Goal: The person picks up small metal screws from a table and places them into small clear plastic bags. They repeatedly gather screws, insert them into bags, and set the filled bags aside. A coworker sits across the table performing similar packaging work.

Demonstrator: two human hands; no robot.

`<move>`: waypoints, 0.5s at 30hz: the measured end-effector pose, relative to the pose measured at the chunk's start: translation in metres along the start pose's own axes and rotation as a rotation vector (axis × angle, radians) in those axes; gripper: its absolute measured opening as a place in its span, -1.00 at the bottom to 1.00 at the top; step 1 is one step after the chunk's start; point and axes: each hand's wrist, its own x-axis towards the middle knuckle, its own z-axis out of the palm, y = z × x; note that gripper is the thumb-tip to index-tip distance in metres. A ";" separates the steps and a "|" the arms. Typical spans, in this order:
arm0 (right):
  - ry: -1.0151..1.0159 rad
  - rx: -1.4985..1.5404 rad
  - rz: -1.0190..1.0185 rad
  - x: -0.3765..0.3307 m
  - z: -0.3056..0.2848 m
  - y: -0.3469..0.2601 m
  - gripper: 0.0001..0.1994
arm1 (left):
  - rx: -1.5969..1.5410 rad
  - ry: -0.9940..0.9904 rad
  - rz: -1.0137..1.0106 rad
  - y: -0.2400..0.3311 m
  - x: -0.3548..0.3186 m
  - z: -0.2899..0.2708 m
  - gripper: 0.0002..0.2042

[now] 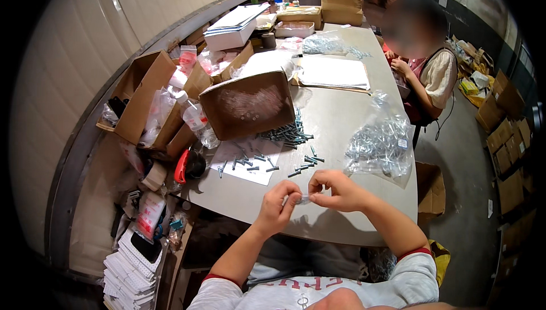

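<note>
Near the front edge of the table, my left hand (277, 205) and my right hand (336, 191) are pinched close together. Between their fingertips is a small clear plastic bag (304, 199); its contents are too small to make out. Just beyond my hands lie several loose bolts (305, 165), and more are scattered over a white sheet of paper (267, 174). A bigger heap of bolts (291, 133) spreads beside a tilted cardboard box (220, 129), which holds many small clear plastic pieces (250, 104). To the right, a large clear bag (380, 145) is full of metal fasteners.
Cardboard boxes (139, 102), a plastic bottle (193, 114) and a red-and-black tape dispenser (183, 166) crowd the left side. Papers (334, 73) and another heap of fasteners (324, 44) lie farther back. A co-worker (432, 77) sits at the right edge. An open carton (430, 187) stands below the table.
</note>
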 end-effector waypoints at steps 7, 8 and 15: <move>-0.070 0.010 0.028 0.000 0.010 -0.015 -0.84 | -0.065 0.026 -0.003 0.008 -0.009 -0.003 -0.91; -0.052 0.060 0.032 -0.001 0.010 -0.011 -0.85 | -0.083 0.059 -0.009 0.006 -0.011 -0.004 -0.90; 0.053 0.141 0.083 -0.004 0.009 0.001 -0.81 | -0.280 0.145 -0.114 -0.012 -0.016 -0.005 -0.86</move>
